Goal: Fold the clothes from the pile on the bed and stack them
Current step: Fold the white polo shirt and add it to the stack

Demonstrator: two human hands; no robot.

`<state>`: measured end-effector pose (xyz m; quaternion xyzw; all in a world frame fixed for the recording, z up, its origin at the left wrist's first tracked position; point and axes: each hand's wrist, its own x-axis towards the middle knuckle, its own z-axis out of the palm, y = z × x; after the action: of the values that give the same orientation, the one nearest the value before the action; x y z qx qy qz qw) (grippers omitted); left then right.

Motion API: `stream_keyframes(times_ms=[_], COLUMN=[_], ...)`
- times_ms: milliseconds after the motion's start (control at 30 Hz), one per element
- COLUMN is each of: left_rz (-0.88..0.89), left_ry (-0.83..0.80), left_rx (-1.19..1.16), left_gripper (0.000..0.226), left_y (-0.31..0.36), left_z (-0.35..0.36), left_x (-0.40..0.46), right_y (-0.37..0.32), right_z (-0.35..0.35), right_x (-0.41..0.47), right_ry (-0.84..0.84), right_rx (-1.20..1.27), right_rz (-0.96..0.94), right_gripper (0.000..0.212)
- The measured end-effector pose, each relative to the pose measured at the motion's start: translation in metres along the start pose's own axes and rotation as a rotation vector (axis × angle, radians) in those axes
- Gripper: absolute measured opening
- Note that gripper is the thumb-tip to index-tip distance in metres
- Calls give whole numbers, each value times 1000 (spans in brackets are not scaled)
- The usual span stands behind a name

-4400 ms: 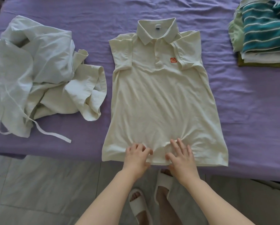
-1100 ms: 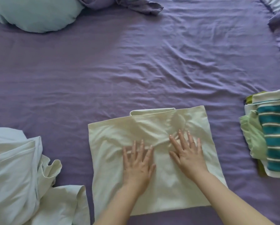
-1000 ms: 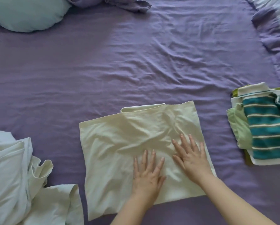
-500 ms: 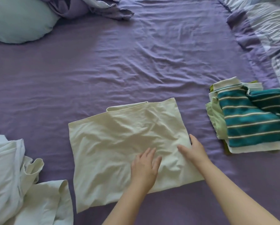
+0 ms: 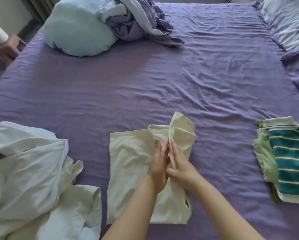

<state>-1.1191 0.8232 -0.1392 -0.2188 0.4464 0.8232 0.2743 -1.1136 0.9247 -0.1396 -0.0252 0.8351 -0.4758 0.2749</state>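
Note:
A cream polo shirt, folded in half, lies on the purple bed sheet in front of me. Its right side is lifted and stands up over the middle. My right hand grips that raised edge, fingers curled round the cloth. My left hand lies flat with straight fingers on the shirt's middle, right beside the lifted fold. A pile of pale unfolded clothes is at the left. A stack of folded clothes, with a teal striped piece on top, sits at the right.
A light blue pillow and a crumpled purple and white blanket lie at the far side of the bed. More bedding is bunched at the far right. A wooden stool stands off the bed's far left corner.
Both hands were flat on the shirt, smoothing it. Now my right hand has picked up the shirt's right edge and swung it up toward the middle; my left hand stays on the centre.

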Motion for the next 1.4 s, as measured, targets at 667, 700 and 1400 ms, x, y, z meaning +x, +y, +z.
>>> stream_keyframes(times_ms=[667, 700, 1400], left_rz=[69, 75, -95], left_ry=[325, 344, 693], left_rx=[264, 320, 709], left_gripper=[32, 28, 66], left_y=[55, 57, -55], left_z=[-186, -186, -173], left_x=[0, 5, -69], right_y=[-31, -29, 38], right_z=[178, 178, 138], right_x=[41, 39, -41], right_ry=[-243, -221, 449], right_rx=[-512, -508, -369], right_rz=[-111, -119, 309], right_gripper=[100, 102, 67])
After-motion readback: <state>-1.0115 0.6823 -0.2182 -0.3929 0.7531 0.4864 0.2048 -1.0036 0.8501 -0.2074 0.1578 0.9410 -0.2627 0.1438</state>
